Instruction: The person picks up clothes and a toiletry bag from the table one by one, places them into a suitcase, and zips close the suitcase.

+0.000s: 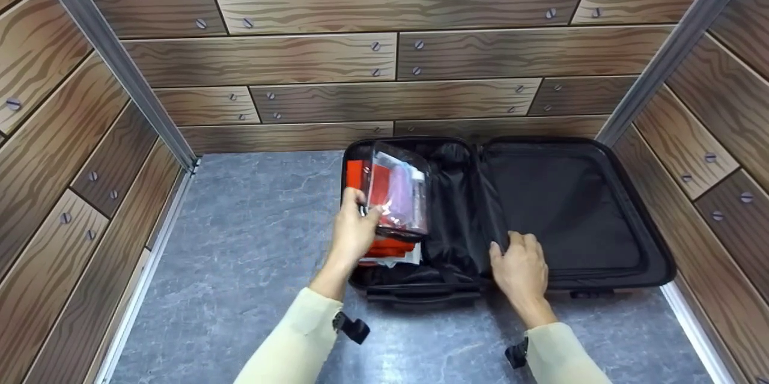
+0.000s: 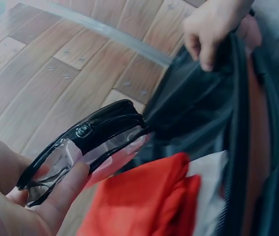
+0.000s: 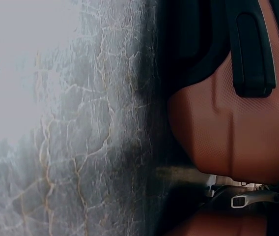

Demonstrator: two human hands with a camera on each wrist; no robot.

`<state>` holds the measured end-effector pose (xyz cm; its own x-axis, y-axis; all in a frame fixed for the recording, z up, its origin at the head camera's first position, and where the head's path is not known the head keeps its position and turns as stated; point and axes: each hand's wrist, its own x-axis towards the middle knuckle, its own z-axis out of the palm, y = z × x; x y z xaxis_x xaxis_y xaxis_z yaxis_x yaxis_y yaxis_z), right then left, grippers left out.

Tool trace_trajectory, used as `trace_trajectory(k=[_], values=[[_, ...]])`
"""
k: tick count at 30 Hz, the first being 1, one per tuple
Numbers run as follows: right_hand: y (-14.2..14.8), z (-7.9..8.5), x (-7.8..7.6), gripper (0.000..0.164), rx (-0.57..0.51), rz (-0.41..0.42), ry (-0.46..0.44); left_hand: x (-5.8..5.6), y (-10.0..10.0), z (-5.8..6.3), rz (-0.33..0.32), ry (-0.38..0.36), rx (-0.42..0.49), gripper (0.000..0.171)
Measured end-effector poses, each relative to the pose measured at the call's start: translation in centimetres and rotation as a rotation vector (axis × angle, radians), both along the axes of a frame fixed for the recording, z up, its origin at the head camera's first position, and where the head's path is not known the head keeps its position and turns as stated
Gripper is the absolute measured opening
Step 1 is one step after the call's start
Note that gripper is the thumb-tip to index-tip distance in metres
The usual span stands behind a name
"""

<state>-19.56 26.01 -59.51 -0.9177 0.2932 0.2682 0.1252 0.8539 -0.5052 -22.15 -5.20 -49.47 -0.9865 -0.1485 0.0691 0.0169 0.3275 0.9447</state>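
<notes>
My left hand (image 1: 354,231) grips a clear toiletry pouch (image 1: 398,195) with black trim, holding it tilted above the left half of an open suitcase (image 1: 456,216). Through its plastic show a purple item and a white-capped bottle. Beneath the pouch lies folded red cloth (image 2: 139,191), with whitish cloth (image 2: 208,179) beside it. At the suitcase's middle, my right hand (image 1: 521,267) holds the edge of the black fabric lining, thumb on one side and fingers curled over; its palm is hidden. The right wrist view shows the brown outer shell (image 3: 233,132).
The suitcase's right half (image 1: 565,210) lies flat against the floor, black inside. Grey marbled floor (image 1: 252,240) spreads to the left and front. Wood-patterned walls (image 1: 384,5) stand behind and on both sides. A metal buckle (image 3: 257,197) shows near the hinge.
</notes>
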Motion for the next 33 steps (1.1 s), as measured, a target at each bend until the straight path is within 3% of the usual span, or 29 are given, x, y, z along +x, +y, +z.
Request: trace_trajectory(k=[6, 13, 18, 22, 27, 30, 33], values=[[0.1, 0.2, 0.0, 0.049, -0.006, 0.002, -0.013, -0.7, 2.1, -1.9, 0.002, -0.048, -0.03, 0.03], [0.1, 0.2, 0.0, 0.049, -0.01, -0.003, -0.018, -1.7, 4.2, -3.3, -0.048, -0.137, 0.044, 0.026], [0.0, 0.2, 0.0, 0.05, -0.013, -0.001, -0.021, -2.1, 5.1, -4.1, -0.049, -0.137, -0.026, 0.023], [0.0, 0.1, 0.0, 0.05, -0.007, 0.004, -0.011, -2.0, 5.6, -4.5, -0.027, -0.098, -0.176, 0.022], [0.1, 0.0, 0.1, 0.049, 0.003, 0.001, 0.014, -1.8, 6.2, -4.8, -0.007, 0.01, -0.463, 0.03], [0.1, -0.1, 0.1, 0.049, 0.003, 0.004, 0.017, -1.7, 6.4, -4.9, -0.021, 0.148, -0.663, 0.046], [0.1, 0.0, 0.2, 0.05, -0.001, 0.007, 0.001, -1.5, 6.3, -5.1, -0.055, 0.336, -0.864, 0.04]])
